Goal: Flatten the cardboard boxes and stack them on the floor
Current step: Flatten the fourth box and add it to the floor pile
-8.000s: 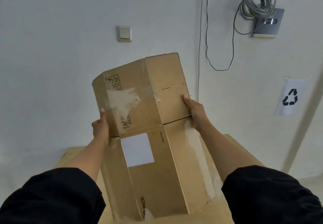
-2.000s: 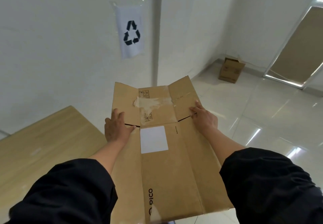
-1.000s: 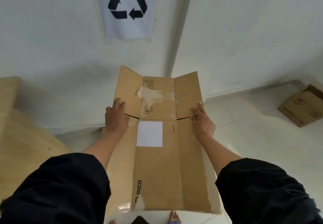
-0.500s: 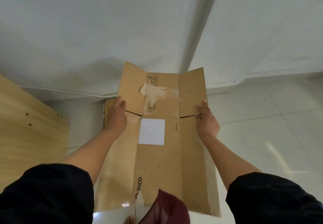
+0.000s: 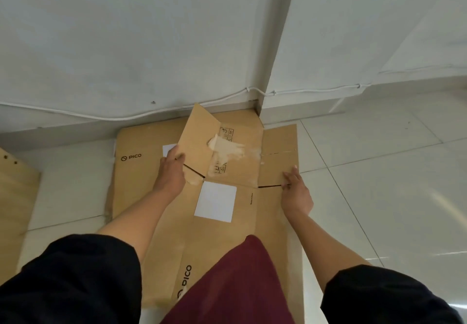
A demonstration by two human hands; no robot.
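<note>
At frame centre a flattened brown cardboard box [image 5: 235, 212], matte, creased, scarred by torn tape, lies over another flat box [image 5: 136, 172] on glossy white floor tiles [image 5: 379, 197], the left hand [image 5: 171, 172] pinching its raised flap and the right hand [image 5: 295, 192] resting on its right edge with fingers nearly straight.

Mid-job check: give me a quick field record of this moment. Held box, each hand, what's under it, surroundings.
held box: flattened cardboard box, white label up, far left flap tilted upward
left hand: left hand grips the box's left edge at the flap slit
right hand: right hand rests on the box's right edge, fingers fairly straight
underneath: another flattened PICO box lying on the floor by the wall
floor: white tile floor
left of stack: wooden panel
release: not yet done, both hands on the box
</note>
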